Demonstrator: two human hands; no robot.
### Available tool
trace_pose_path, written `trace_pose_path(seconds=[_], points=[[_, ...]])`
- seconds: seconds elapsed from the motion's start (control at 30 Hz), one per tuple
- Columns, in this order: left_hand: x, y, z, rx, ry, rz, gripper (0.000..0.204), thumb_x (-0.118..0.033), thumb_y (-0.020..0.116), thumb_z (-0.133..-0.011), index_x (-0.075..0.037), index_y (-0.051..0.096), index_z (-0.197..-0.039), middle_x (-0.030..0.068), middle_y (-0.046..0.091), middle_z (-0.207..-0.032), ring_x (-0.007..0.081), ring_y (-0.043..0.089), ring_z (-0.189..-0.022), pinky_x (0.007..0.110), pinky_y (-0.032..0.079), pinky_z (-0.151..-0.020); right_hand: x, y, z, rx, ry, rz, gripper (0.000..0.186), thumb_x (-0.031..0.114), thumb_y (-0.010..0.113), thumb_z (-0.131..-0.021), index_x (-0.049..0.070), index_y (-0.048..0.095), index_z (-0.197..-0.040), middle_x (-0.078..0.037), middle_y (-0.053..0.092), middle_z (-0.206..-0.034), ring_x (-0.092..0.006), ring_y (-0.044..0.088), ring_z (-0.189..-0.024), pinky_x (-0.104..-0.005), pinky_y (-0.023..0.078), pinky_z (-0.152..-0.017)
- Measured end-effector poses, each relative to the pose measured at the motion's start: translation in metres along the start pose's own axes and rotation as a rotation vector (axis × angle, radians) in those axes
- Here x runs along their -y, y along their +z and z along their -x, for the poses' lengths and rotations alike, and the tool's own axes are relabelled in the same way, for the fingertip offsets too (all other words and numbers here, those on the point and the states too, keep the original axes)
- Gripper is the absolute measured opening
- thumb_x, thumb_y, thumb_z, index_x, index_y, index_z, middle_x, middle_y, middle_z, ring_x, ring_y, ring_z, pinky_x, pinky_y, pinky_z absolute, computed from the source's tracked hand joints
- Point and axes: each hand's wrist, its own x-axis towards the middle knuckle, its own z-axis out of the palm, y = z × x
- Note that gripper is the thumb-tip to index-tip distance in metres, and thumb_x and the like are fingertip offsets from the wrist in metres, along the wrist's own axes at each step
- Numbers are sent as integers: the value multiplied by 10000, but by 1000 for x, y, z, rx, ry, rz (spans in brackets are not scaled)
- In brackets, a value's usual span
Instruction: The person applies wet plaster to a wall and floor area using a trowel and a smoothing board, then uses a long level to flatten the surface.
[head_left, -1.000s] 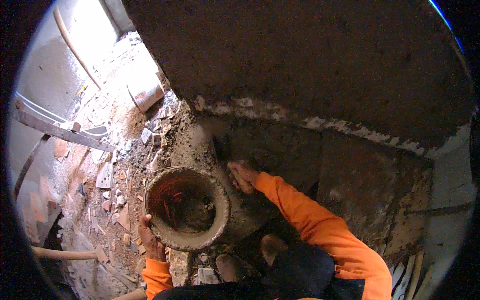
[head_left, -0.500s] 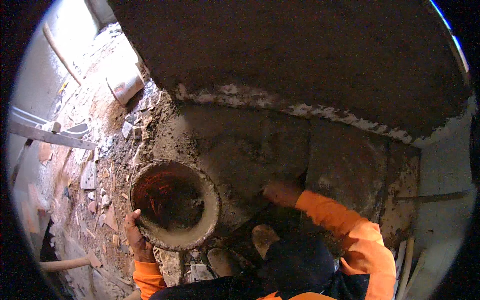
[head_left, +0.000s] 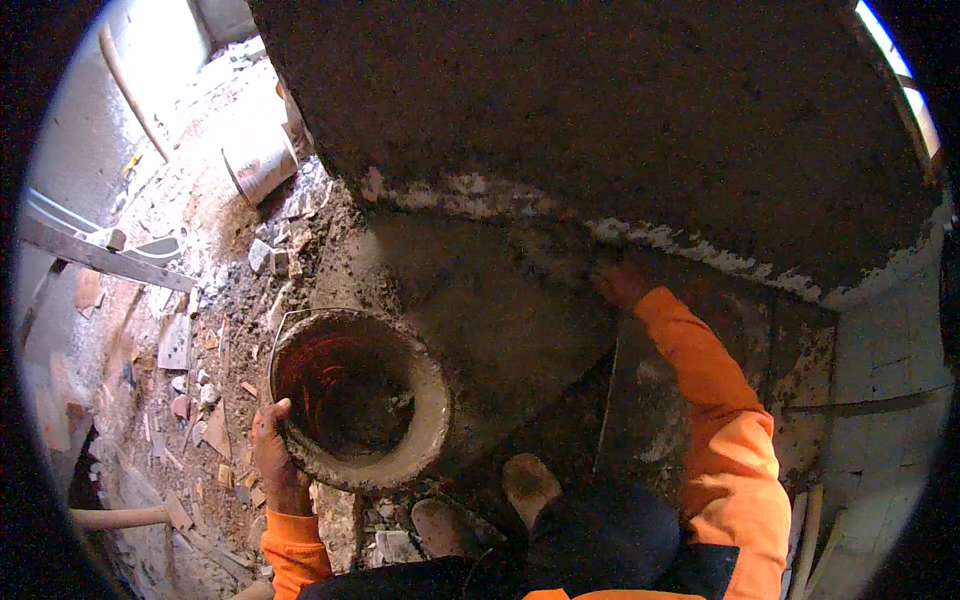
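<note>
Mortar-coated bucket [head_left: 432, 395] sits at the left edge of a smooth grey patch [head_left: 470, 290], its mouth facing up, with the left hand [head_left: 276, 455] closed on the near-left part of its rim: thumb over the lip, fingers mostly hidden along the outer wall. The right hand [head_left: 622, 282] reaches to the patch's far right corner, near the foot of the dark wall [head_left: 600, 120]; it lies in deep shadow, so I cannot tell whether its fingers are spread or pressed together, or whether they pinch a tool. Judging by the surface, the spreading looks well along over the middle of the patch, which reads even and damp. Less finished, it seems, are the crumbly left edge, where grit runs into the rubble [head_left: 215, 430], and the near edge, which falls off into dark ground before the shoes [head_left: 530, 480]. Beyond the right edge, a blotchy slab [head_left: 650, 410] looks without any such fresh layer, though dim light makes this uncertain. Grey mix clings around the bucket's inner wall; how much remains at the bottom is too dark to judge.
</note>
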Motion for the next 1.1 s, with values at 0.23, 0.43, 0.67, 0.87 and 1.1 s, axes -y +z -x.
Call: trace_pose_path(seconds=[0.23, 0.43, 0.67, 0.87, 1.1], points=[[-12, 39, 13, 41, 45, 0, 82, -60, 610, -766, -61, 528, -768, 25, 578, -758, 152, 561, -691, 286, 471, -678, 143, -90, 8, -60, -411, 105, 302, 237, 522, -830, 133, 568, -1109, -120, 590, -954, -285, 613, -740, -383, 520, -562], [10, -29, 7, 1, 79, -187, 104, -92, 633, -733, -85, 530, -748, -7, 519, -678, 107, 487, -613, 256, 411, -578, 226, -30, 5, 123, -191, -942, 207, 205, 545, -835, 105, 555, -1017, -91, 567, -832, -207, 582, -683, -346, 491, -524], [92, -151, 25, -216, -40, 110, 191, -83, 607, -688, -110, 486, -834, -16, 470, -657, 128, 479, -588, 263, 421, -552, 274, 60, -27, 948, 477, -1952, 295, 338, 560, -848, 85, 525, -997, -46, 515, -737, -148, 508, -603, -296, 431, -474], [79, -140, 18, -249, -29, 2, 184, -95, 617, -678, -129, 478, -795, -22, 484, -657, 124, 489, -588, 256, 418, -540, 125, 93, 35, 564, 860, -1967, 391, 457, 546, -809, 113, 537, -996, -18, 516, -764, -144, 489, -537, -279, 422, -446], [65, -137, 1, -225, 98, -159, 119, -134, 607, -709, -116, 489, -716, -21, 488, -677, 112, 497, -642, 276, 413, -604, 72, -25, 99, 485, 663, -1115, 595, 519, 502, -829, 46, 488, -1191, -112, 592, -935, -283, 581, -829, -402, 481, -711]])
